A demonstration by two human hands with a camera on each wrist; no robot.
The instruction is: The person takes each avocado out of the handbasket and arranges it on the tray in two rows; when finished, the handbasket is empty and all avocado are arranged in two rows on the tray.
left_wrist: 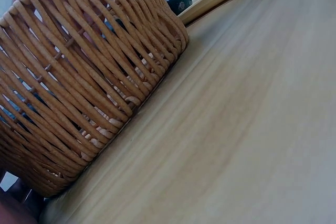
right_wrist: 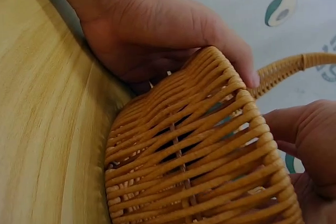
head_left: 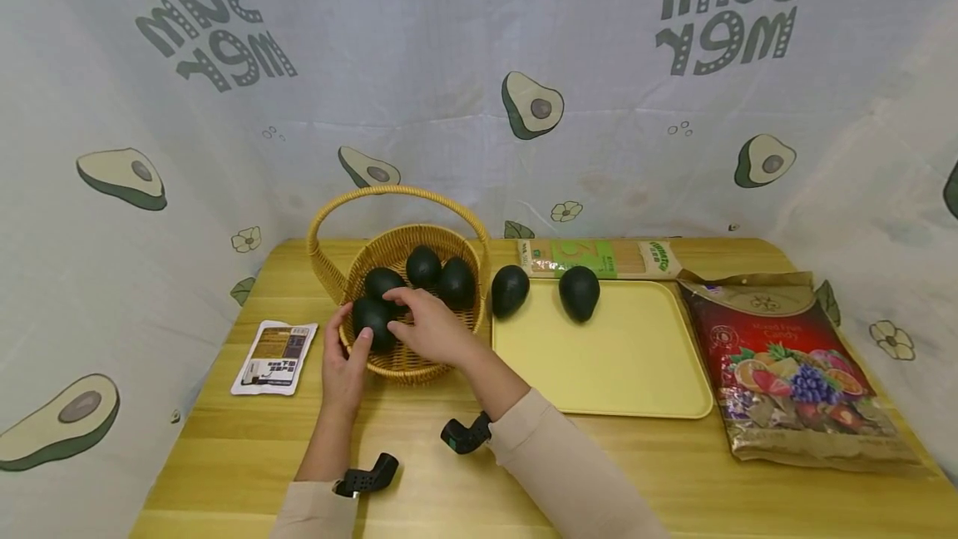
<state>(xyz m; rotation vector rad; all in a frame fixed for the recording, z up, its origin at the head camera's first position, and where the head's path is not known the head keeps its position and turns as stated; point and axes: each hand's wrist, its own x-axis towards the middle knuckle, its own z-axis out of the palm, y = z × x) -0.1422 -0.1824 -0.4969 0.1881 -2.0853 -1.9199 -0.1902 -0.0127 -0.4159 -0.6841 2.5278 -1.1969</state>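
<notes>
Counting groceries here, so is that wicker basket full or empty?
Partly filled: the wicker basket holds four visible avocados, with bare weave showing beside them.

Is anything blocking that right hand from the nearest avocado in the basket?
Nothing visible is. In the head view, the right hand is right at the front avocado, having a clear way in over the rim of the basket. The handle arches farther back, and the left hand is on the avocado's other side.

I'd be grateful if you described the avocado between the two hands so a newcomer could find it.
Left of the yellow tray stands a round wicker basket. Inside, at the front left, lies the avocado; of the four there, only it sits between the left hand and right hand.
</notes>
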